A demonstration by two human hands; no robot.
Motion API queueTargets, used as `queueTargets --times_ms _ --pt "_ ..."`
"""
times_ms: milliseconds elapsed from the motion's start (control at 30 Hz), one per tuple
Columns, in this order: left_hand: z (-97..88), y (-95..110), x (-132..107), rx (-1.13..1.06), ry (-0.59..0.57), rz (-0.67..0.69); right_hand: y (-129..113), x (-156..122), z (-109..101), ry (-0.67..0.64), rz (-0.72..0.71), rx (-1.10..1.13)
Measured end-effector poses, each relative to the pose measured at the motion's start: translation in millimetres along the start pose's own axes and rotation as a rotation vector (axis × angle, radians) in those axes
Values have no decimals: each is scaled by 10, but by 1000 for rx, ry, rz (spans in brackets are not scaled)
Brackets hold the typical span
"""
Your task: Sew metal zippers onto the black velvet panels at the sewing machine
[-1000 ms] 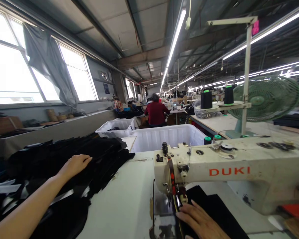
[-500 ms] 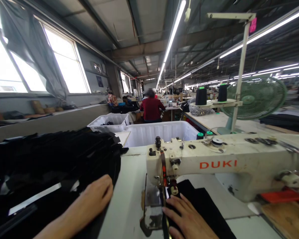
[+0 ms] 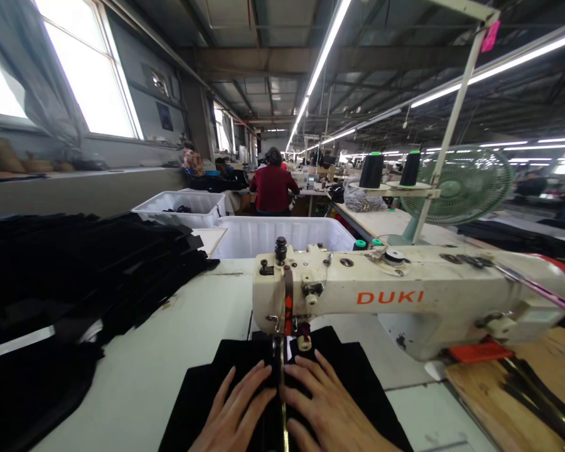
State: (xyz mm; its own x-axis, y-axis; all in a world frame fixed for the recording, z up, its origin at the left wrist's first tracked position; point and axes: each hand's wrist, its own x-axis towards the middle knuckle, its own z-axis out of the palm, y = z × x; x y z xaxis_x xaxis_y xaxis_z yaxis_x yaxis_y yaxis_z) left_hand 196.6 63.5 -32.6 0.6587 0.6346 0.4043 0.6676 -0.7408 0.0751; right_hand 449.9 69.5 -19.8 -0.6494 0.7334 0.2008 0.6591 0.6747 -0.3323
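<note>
Two black fabric pieces (image 3: 195,392) lie flat on the sewing table under the head of a sewing machine (image 3: 339,289) marked DUKI. Between them a zipper (image 3: 283,376) with gold-coloured teeth runs straight back to the presser foot. My left hand (image 3: 238,408) rests on the left piece, palm down, its fingers stretched out close to the zipper. On the right piece, my right hand (image 3: 322,402) lies flat with spread fingers, their tips at the zipper's edge just in front of the foot. The needle point is hidden.
A heap of black fabric pieces (image 3: 75,270) covers the table's left side. White plastic bins (image 3: 282,232) stand behind the machine. At right are thread cones (image 3: 371,169), a green fan (image 3: 461,182) and a wooden board (image 3: 475,383). A person in red (image 3: 273,188) sits ahead.
My left hand has moved from the heap to the right, and a black piece now lies beneath it, left of the zipper. My right hand stays by the foot. The camera view has shifted.
</note>
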Motion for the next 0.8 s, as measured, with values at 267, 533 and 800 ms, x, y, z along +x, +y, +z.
queueTargets --times_ms 267,533,800 --pt "142 -71 37 229 1 162 26 33 30 81 -48 -59" --pt "200 -125 104 272 29 243 59 60 83 254 -141 -278" --pt "178 -106 130 409 41 219 107 52 167 337 -181 -361"
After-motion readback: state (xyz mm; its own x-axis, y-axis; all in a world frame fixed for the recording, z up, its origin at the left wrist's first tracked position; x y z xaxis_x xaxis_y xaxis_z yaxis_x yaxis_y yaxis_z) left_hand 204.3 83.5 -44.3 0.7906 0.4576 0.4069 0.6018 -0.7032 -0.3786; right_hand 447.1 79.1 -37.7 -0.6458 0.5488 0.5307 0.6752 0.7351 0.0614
